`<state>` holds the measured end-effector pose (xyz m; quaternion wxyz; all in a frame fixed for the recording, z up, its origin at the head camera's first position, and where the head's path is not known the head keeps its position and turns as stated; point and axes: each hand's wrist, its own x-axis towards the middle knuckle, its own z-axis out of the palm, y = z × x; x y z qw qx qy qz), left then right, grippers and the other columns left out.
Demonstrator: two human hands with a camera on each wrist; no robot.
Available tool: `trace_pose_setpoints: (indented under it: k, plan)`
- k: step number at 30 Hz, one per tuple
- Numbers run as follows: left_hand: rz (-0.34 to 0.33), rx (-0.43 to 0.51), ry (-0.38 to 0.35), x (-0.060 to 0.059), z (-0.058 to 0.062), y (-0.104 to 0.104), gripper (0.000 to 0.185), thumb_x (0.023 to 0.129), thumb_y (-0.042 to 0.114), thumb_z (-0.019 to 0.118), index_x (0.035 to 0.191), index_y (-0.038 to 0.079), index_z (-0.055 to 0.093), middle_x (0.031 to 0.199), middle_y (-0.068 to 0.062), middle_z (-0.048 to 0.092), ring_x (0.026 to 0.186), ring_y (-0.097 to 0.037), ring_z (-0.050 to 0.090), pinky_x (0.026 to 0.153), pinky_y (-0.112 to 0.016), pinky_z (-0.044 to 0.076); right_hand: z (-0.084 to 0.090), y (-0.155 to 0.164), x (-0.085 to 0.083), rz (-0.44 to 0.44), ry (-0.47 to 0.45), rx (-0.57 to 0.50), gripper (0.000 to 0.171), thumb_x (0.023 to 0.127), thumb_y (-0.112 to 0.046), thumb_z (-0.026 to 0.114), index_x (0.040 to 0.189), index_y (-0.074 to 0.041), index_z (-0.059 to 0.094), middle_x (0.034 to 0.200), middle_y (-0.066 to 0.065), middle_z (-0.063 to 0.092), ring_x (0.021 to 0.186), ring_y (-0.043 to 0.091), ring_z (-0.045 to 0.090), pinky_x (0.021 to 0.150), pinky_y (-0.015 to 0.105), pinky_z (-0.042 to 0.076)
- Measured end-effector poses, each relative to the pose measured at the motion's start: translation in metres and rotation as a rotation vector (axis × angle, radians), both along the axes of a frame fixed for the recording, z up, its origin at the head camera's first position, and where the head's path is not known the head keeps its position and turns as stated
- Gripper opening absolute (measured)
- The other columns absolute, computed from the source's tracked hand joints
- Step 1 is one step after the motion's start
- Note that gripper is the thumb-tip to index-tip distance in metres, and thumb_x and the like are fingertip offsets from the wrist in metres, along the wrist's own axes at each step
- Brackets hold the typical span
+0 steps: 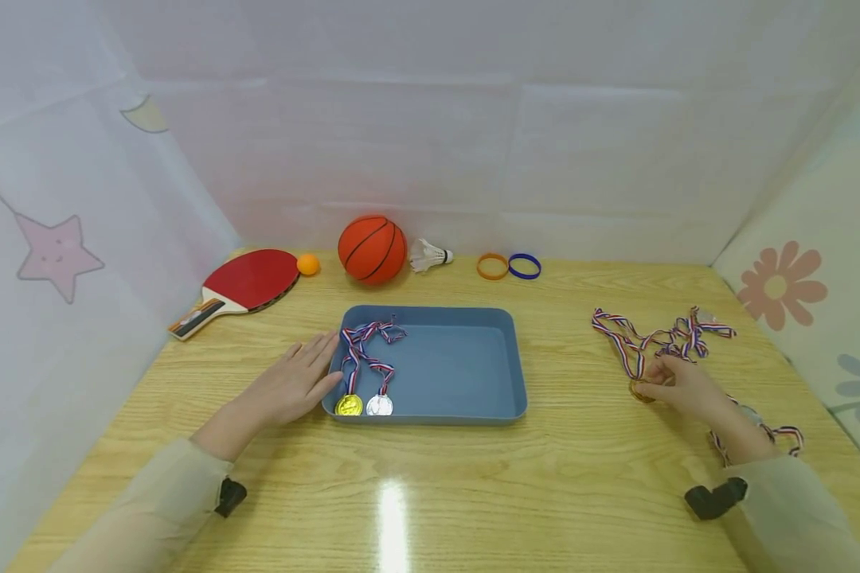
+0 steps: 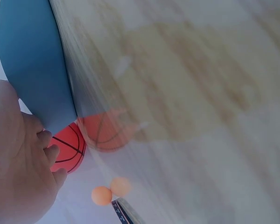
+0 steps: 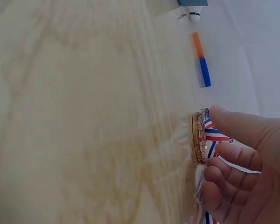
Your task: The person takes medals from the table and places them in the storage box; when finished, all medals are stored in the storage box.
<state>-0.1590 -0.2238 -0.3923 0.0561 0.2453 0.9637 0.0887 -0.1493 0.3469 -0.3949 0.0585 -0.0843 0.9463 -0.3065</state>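
Note:
My left hand (image 1: 294, 386) rests against the left side of a blue tray (image 1: 451, 419), its fingers extended along the wall and the thumb at the rim. Inside that tray, at its left end, lie a gold medal (image 1: 349, 405) and a silver medal (image 1: 380, 405) with striped ribbons. On the right, my right hand (image 1: 688, 390) holds a bronze medal (image 3: 199, 137) at the tabletop, thumb and curled fingers at opposite edges. Its red, white and blue ribbon (image 1: 623, 350) trails away from me over the wood. The left wrist view shows the tray's outer wall (image 2: 35, 60) beside the fingers.
Along the back stand a table tennis bat (image 1: 254, 278), an orange ball (image 1: 308, 264), a small basketball (image 1: 373, 249), a shuttlecock (image 1: 430, 255), and orange (image 1: 492, 267) and blue wristbands (image 1: 525, 266). More ribbons (image 1: 691, 334) lie beyond my right hand; another medal (image 1: 751, 414) is partly under that forearm.

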Motion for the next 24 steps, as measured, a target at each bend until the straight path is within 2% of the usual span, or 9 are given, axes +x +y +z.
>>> trace_pose_setpoints:
  k: [6,12,17,21,24]
  plan:
    - [-0.006,0.018,0.022,0.000,-0.001,-0.001,0.066,0.098,0.040,0.036,0.145,-0.002,0.016,0.150,-0.018,0.018,0.135,-0.036,0.014,0.106,-0.054,0.013,-0.016,0.005,-0.012,0.000,0.011,0.077,0.036,0.082,-0.029,0.071,0.091,0.002,0.054,0.083,0.007,0.056,0.072,0.019,0.050,0.059,0.031,0.043]
    - [-0.005,-0.003,-0.001,-0.001,-0.001,0.000,0.067,0.098,0.041,0.034,0.146,-0.001,0.014,0.151,-0.016,0.014,0.136,-0.035,0.011,0.107,-0.053,0.011,-0.013,0.004,-0.018,0.004,-0.001,0.110,0.036,0.081,-0.030,0.072,0.085,0.001,0.054,0.077,0.005,0.053,0.068,0.019,0.046,0.057,0.032,0.039]
    - [-0.005,-0.015,-0.007,-0.001,-0.001,-0.001,0.067,0.099,0.042,0.033,0.146,-0.001,0.013,0.151,-0.016,0.014,0.136,-0.036,0.011,0.107,-0.053,0.011,-0.010,0.001,-0.018,0.001,-0.009,0.087,0.033,0.082,-0.026,0.071,0.086,0.002,0.053,0.079,0.006,0.055,0.070,0.019,0.049,0.058,0.032,0.040]
    - [-0.007,-0.016,-0.006,-0.001,-0.001,-0.001,0.067,0.099,0.041,0.034,0.146,-0.001,0.014,0.151,-0.016,0.014,0.136,-0.036,0.011,0.107,-0.053,0.011,-0.012,0.001,-0.020,-0.010,-0.016,0.025,0.029,0.085,-0.022,0.068,0.087,0.003,0.054,0.077,0.006,0.057,0.069,0.019,0.049,0.056,0.031,0.041]
    - [-0.008,-0.013,-0.007,-0.001,-0.001,-0.001,0.066,0.099,0.041,0.034,0.146,-0.001,0.014,0.151,-0.016,0.014,0.136,-0.036,0.011,0.107,-0.053,0.011,-0.010,0.002,-0.021,-0.043,-0.066,-0.054,0.030,0.088,-0.025,0.064,0.090,0.003,0.054,0.079,0.006,0.059,0.069,0.017,0.049,0.056,0.029,0.042]
